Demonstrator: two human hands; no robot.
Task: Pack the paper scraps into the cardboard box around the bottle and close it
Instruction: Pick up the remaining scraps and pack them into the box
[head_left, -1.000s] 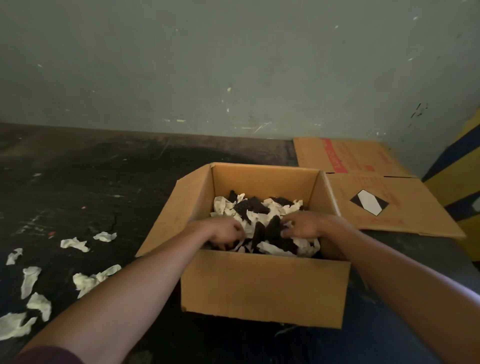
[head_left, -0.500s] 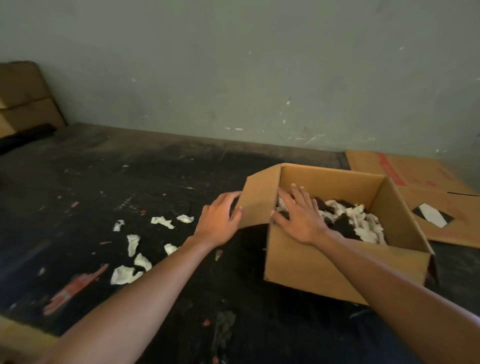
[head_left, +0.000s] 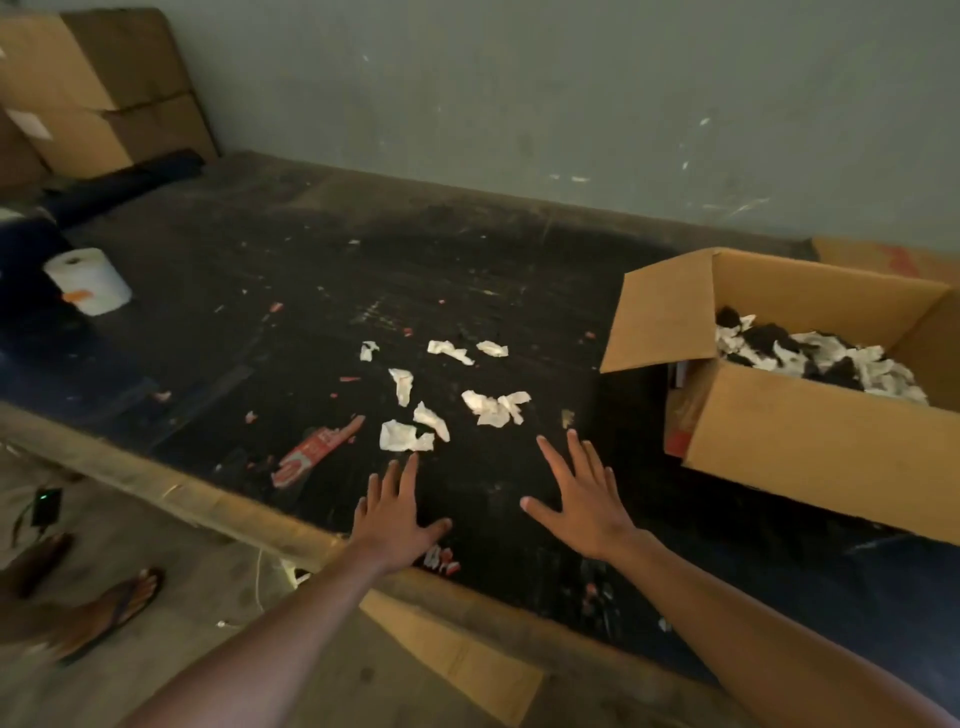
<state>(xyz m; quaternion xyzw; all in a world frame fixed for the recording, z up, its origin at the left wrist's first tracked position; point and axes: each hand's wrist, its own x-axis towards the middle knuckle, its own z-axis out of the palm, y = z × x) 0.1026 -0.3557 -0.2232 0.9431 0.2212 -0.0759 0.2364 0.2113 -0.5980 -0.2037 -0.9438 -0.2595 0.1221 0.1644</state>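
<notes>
1. We are no longer working inside the open brown cardboard box (head_left: 810, 447). A second ago both hands were down among its filling; now they are reaching over the dark, scuffed tabletop (head_left: 363, 260), and our view is swinging left, so the box is sitting at the right edge.
2. Our left hand (head_left: 395, 514) is hovering flat with its fingers spread, holding nothing, its fingertips just short of the nearest crumpled white paper scraps (head_left: 405, 435).
3. Our right hand (head_left: 582, 499) is likewise splayed and empty, near the scraps and apart from the box.
4. We are reading this as a return trip: the filling is not complete, and we are going for another handful.
5. The loose scraps are lying scattered between our hands and the middle of the tabletop, several small torn pieces, some touching, some apart. They look light and soft, so we expect them to bunch easily in a scoop.
6. Inside the box, white scraps are lying mixed with dark pieces (head_left: 769, 338). We cannot tell the bottle among them.
7. The box flaps are standing open, the left one tilting outward. Closing is not yet begun.
8. Also noting: a white paper roll (head_left: 88, 280) at the far left, stacked brown cartons (head_left: 104, 88) in the corner, a red-printed strip (head_left: 317, 452) lying beside the scraps.
</notes>
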